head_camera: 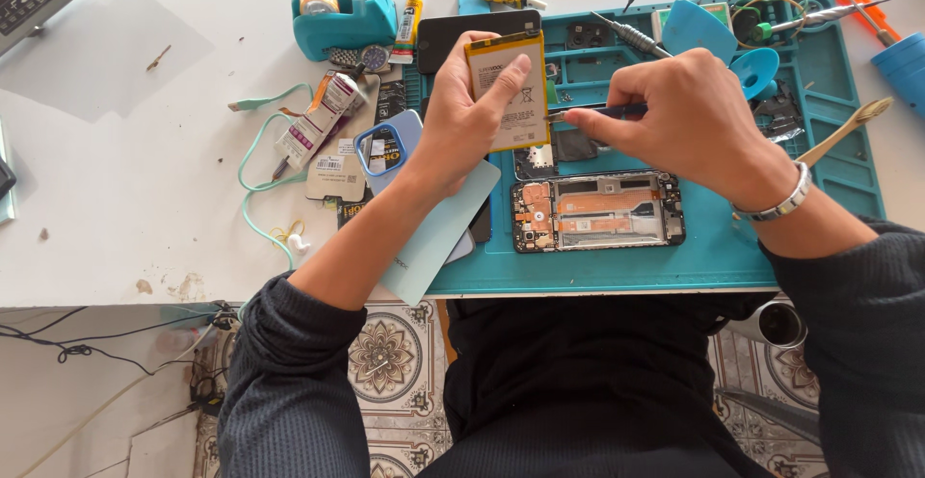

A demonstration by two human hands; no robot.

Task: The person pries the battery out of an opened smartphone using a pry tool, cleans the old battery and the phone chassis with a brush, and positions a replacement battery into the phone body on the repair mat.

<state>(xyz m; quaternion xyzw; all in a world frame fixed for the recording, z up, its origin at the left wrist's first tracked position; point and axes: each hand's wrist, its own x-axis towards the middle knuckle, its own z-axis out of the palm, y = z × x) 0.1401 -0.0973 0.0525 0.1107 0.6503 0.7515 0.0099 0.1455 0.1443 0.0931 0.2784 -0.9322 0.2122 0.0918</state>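
Note:
My left hand (462, 117) holds a flat phone battery (509, 88) with a yellow edge, upright above the teal work mat (713, 247). My right hand (689, 117) grips a thin dark tool (597, 111) whose tip touches the battery's right edge. Below both hands an opened phone (597, 211) lies on the mat with its orange inner parts and empty battery bay showing. A pale blue back cover (438, 237) lies under my left forearm, and a dark phone screen (453, 35) rests behind the battery.
A teal tape dispenser (342, 20) and glue tubes (409, 20) stand at the back left. Screwdrivers (636, 37), blue picks (699, 27) and a beige spudger (848, 129) lie at the back right. A teal cable (255, 179) curls on the white table.

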